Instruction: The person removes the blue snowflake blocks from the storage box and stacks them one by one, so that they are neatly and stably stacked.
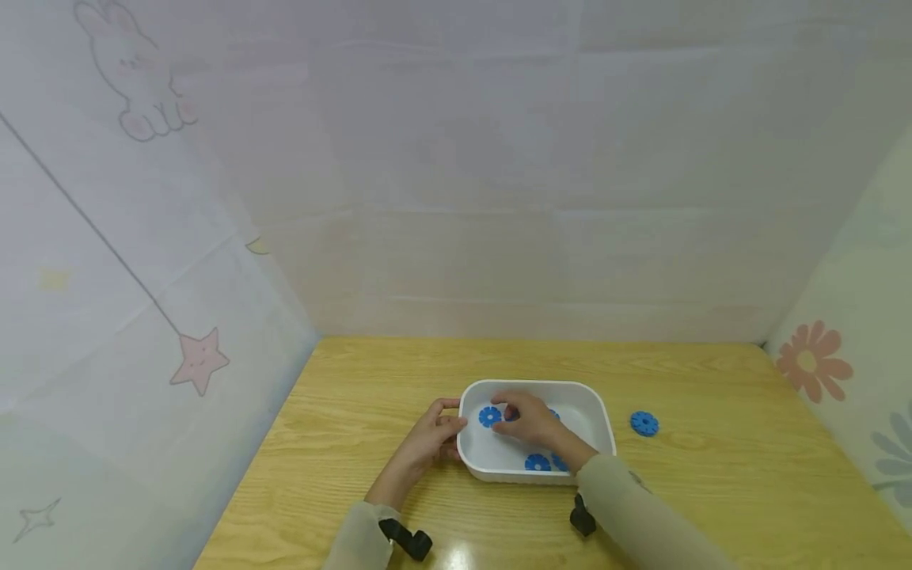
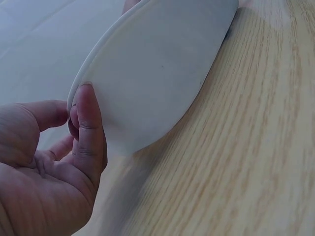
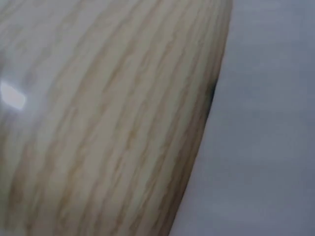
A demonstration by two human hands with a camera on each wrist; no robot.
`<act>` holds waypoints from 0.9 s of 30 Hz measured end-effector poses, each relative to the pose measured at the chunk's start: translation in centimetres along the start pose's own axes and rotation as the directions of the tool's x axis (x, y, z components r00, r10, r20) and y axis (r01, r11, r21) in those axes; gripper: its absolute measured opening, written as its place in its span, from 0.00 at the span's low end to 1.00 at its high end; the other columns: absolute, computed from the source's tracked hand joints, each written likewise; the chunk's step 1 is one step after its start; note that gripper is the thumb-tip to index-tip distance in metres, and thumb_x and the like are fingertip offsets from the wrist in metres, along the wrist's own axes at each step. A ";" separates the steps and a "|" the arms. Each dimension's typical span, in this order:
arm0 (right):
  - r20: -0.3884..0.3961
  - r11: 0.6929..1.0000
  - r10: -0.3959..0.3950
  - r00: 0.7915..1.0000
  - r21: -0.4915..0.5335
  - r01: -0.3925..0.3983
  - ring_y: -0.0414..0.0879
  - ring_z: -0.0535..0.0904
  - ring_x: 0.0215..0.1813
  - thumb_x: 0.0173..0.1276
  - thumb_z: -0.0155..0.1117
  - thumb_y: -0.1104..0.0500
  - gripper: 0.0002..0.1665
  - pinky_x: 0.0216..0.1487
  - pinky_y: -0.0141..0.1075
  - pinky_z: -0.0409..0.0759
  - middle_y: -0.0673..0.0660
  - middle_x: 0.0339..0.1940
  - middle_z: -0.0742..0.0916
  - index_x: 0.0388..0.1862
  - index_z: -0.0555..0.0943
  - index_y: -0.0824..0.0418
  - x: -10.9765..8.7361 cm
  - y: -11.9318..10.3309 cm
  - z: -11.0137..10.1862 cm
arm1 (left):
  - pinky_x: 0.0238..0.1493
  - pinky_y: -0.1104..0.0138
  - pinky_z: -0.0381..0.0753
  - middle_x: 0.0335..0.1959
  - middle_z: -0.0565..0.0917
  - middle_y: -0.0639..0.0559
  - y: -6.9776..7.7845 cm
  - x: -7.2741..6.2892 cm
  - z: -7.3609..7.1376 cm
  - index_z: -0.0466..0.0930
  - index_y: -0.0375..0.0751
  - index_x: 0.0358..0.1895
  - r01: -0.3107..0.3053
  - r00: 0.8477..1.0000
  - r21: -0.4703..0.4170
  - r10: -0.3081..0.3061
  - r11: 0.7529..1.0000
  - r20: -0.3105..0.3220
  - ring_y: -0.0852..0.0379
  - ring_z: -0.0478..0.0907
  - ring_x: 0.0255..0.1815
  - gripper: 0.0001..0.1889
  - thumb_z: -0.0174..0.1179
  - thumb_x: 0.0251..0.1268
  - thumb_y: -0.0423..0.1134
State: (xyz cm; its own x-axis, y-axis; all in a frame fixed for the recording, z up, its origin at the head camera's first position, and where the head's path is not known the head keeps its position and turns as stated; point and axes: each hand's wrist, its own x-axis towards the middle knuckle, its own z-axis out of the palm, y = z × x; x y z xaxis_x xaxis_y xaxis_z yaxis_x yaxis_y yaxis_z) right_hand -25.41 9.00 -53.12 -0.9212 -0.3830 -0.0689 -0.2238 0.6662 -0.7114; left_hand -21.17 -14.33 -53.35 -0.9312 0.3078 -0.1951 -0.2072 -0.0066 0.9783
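Observation:
A white plastic tub (image 1: 492, 462) with rounded corners stands on the wooden table. My left hand (image 1: 429, 435) pinches its left rim between thumb and fingers; the left wrist view shows this hand (image 2: 64, 142) at the edge of the tub's side wall (image 2: 152, 73). Inside the tub, my right hand (image 1: 530, 421) reaches down with thumb and index finger spread apart. Next to those fingertips lies a blue notched disc (image 1: 489, 417). More blue discs (image 1: 537, 462) lie near the tub's front wall, partly behind the right forearm. The right wrist view shows neither hand.
Right of the tub, another blue notched disc (image 1: 644, 423) lies on the wooden table (image 1: 727, 459). Printed cloth (image 1: 456, 198) hangs behind the table and at both sides. A black strap mount (image 1: 406, 541) sits on each wrist.

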 end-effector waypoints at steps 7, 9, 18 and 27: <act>0.016 0.998 0.026 1.000 -0.066 -0.025 0.45 0.73 0.43 0.62 0.76 0.50 0.35 0.46 0.43 0.76 0.52 0.41 0.79 0.68 0.79 0.52 0.1 -0.6 0.4 | 0.30 0.67 0.85 0.52 0.82 0.28 0.0 0.0 -0.2 0.63 0.36 0.69 -0.011 1.000 0.001 0.011 1.000 0.012 0.58 0.83 0.30 0.25 0.58 0.76 0.38; 0.021 0.996 0.040 0.999 -0.082 -0.039 0.47 0.75 0.46 0.62 0.76 0.49 0.35 0.51 0.46 0.78 0.53 0.45 0.79 0.69 0.78 0.51 0.1 -0.7 0.6 | 0.30 0.66 0.85 0.52 0.82 0.28 -0.1 0.0 -0.2 0.63 0.37 0.69 -0.011 1.000 0.004 0.011 1.000 0.018 0.57 0.84 0.31 0.25 0.58 0.76 0.39; 0.003 0.989 0.029 1.000 -0.143 -0.029 0.46 0.74 0.44 0.62 0.76 0.50 0.25 0.51 0.46 0.78 0.52 0.44 0.78 0.59 0.83 0.50 0.0 -0.7 1.1 | 0.29 0.66 0.85 0.51 0.81 0.27 -0.3 0.2 -0.2 0.62 0.35 0.69 -0.030 0.999 -0.005 0.030 1.000 0.026 0.56 0.84 0.30 0.26 0.58 0.75 0.39; -0.020 0.993 0.020 1.000 -0.117 -0.023 0.46 0.73 0.43 0.58 0.79 0.53 0.20 0.48 0.44 0.76 0.52 0.40 0.78 0.49 0.84 0.52 0.1 -0.8 1.0 | 0.29 0.66 0.85 0.51 0.81 0.27 -0.2 0.3 0.0 0.62 0.35 0.69 -0.018 1.000 -0.002 0.018 1.000 0.022 0.56 0.84 0.31 0.25 0.58 0.76 0.38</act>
State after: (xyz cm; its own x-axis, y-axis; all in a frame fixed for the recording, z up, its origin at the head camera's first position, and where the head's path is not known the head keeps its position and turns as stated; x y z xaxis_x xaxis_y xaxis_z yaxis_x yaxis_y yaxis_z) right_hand -24.98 7.78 -53.26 -0.9317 -0.3566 -0.0696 -0.2386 0.7450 -0.6229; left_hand -21.40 -14.28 -53.58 -0.9281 0.3280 -0.1761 -0.1911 -0.0138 0.9815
